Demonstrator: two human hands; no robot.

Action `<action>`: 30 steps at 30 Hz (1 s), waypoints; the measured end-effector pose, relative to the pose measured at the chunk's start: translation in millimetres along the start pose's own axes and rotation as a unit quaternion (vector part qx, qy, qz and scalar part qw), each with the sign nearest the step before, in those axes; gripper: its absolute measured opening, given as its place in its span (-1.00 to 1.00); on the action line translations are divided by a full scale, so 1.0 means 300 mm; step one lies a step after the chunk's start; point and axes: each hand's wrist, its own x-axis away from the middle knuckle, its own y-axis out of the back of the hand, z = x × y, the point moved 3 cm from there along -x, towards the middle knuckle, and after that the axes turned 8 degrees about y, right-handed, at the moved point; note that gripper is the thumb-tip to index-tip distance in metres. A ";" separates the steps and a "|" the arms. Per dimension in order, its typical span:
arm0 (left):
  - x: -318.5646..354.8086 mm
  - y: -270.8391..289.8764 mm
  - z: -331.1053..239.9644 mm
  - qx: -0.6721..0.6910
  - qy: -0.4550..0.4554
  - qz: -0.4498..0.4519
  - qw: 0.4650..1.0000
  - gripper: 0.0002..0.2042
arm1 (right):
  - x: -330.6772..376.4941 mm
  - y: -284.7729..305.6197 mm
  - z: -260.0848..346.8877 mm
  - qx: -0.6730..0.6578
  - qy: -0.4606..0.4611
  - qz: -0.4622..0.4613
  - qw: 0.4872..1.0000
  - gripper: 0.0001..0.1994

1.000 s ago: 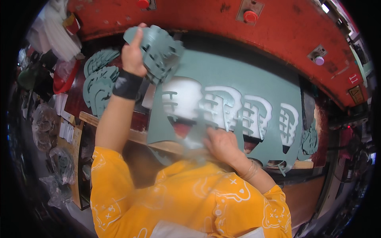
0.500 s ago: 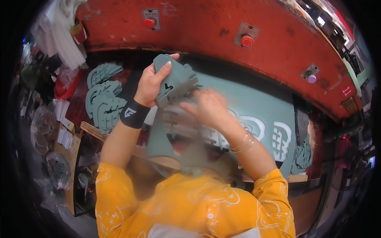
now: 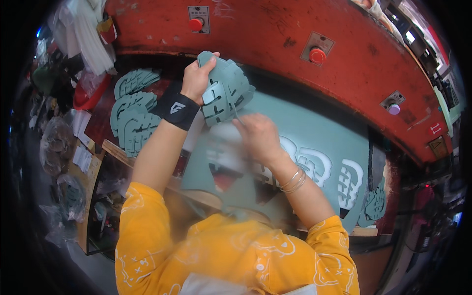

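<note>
labels: small red tag [image 3: 435, 129] with white marks, far right on the red machine front | yellow triangular sticker [image 3: 437, 146] just below it | grey square plate [image 3: 198, 18] around the far-left red button

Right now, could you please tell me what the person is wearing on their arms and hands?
Both hands are bare. The left hand has a black wristband with a small white emblem; the right hand has thin silver bangles. Orange-yellow sleeves with pale cartoon prints reach the elbows.
</note>
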 end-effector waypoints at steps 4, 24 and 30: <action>-0.037 0.000 0.012 -0.015 -0.002 -0.026 1.000 -0.77 | -0.010 0.011 -0.010 -0.016 0.019 -0.012 1.000 -0.83; 0.198 0.496 -0.736 -0.275 -0.010 -0.076 0.958 -0.70 | 0.215 0.224 -0.088 -0.091 -0.101 0.137 0.981 -0.74; 0.269 0.654 -0.690 -0.318 0.011 -0.083 0.944 -0.66 | 0.218 0.319 -0.164 -0.062 -0.111 0.108 0.986 -0.76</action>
